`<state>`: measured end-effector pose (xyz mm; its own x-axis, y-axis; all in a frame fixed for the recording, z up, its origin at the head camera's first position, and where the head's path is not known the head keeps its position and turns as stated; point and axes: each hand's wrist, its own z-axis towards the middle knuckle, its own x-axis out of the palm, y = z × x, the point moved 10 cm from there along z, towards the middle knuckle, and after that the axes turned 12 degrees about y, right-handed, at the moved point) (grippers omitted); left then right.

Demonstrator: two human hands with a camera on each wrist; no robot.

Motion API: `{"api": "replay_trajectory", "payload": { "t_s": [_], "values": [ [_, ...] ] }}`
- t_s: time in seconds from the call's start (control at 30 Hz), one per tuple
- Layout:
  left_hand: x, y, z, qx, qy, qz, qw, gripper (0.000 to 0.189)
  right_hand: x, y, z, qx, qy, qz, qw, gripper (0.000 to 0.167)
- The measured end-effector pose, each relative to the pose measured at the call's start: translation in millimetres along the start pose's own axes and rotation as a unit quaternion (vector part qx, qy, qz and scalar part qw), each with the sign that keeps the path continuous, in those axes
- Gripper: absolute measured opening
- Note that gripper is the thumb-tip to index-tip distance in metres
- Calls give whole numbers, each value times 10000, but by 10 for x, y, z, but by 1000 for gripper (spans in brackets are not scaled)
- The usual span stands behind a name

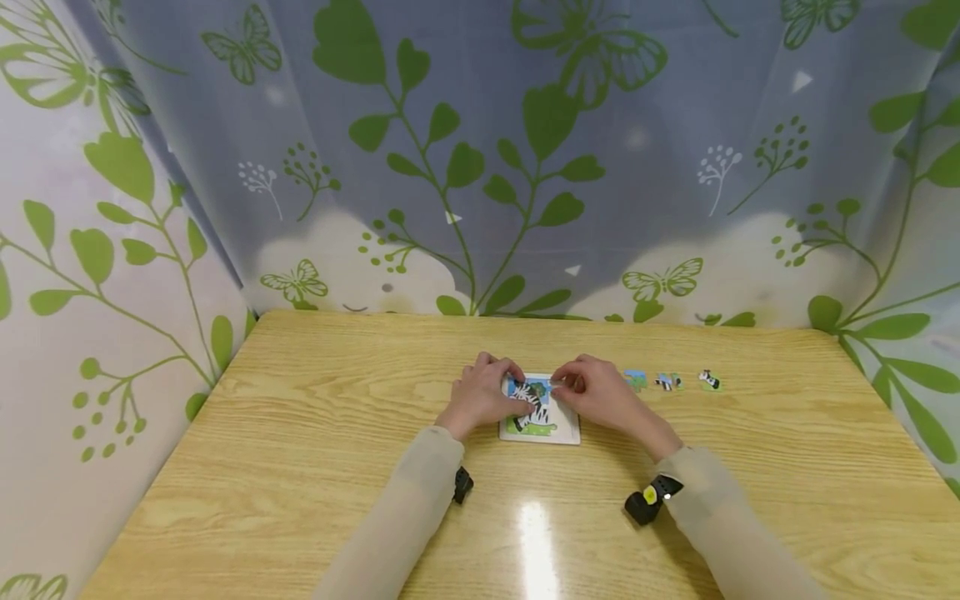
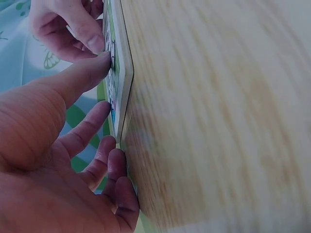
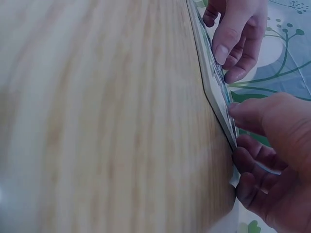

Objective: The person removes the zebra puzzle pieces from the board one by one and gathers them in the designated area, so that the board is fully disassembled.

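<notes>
A small white-framed puzzle board [image 1: 567, 435] with a zebra picture lies flat on the wooden table; its right part shows bare white. My left hand [image 1: 483, 393] spreads over the board's left side, its thumb [image 2: 90, 73] pressing on the zebra picture and the index fingertip at the board's edge. At the upper right corner my right hand [image 1: 600, 392] touches the board with thumb and fingers slightly bent. In the right wrist view a gap shows between that thumb [image 3: 248, 112] and the fingers at the board's edge, with no piece visible there.
Several loose puzzle pieces lie in a row right of the board: a blue-green piece [image 1: 636, 380], others with animal parts [image 1: 669, 382], and a panda piece [image 1: 709, 381]. A patterned curtain [image 1: 480, 167] hangs behind the table [image 1: 300, 417].
</notes>
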<state>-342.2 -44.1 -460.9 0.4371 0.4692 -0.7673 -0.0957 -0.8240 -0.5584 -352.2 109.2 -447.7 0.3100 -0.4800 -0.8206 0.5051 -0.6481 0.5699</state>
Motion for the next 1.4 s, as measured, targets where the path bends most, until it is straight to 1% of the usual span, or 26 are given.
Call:
{"api": "replay_trajectory", "payload": {
  "t_s": [0.17, 0.5, 0.8, 0.93, 1.03, 1.2, 1.4],
  "values": [
    [5, 0, 6, -4, 10, -15, 10000, 41, 25, -7, 19, 206, 121, -19, 9997, 11],
    [-7, 11, 16, -3, -7, -51, 10000, 41, 42, -42, 62, 541, 230, 155, 9982, 8],
    [-9, 10, 12, -49, 35, -43, 10000, 41, 93, -120, 93, 964, 405, 354, 9939, 5],
    [-9, 5, 20, -61, 31, -75, 9999, 41, 98, -139, 91, 1042, 445, 414, 9927, 7],
    [-13, 2, 22, -70, 24, -94, 9999, 41, 102, -144, 84, 1029, 481, 678, 9912, 8],
    [-12, 4, 16, -69, 55, -106, 9999, 41, 113, -148, 54, 1010, 519, 1223, 9860, 9],
    [-15, 8, 5, -62, 39, -127, 9999, 42, 122, -198, 28, 1218, 432, 1693, 9771, 10]
  ]
}}
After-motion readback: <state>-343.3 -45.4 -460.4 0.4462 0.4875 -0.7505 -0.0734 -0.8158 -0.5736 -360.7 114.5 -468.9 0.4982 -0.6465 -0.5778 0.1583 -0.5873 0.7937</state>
